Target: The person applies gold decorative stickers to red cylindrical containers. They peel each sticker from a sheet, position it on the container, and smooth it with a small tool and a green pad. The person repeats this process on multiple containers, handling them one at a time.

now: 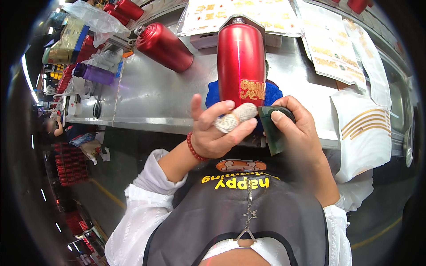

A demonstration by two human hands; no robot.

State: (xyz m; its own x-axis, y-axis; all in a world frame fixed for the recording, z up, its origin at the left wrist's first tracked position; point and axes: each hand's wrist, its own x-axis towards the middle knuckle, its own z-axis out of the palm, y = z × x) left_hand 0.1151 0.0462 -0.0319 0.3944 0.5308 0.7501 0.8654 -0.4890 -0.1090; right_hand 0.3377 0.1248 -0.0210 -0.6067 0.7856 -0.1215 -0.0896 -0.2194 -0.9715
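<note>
A glossy red metal bottle with a gold decal lies in front of me, its neck pointing away. A blue cloth is under its near end. My left hand is at that near end, by the decal, fingers apart; a white knitted finger cover is on one finger. I cannot tell whether it touches the bottle. My right hand pinches a dark green flat scraper between thumb and fingers, just right of the bottle's near end.
A second red bottle lies tilted on the metal table. Decal sheets lie at the back and right. A white sheet with gold curved strips hangs over the right edge. A purple bottle is at left.
</note>
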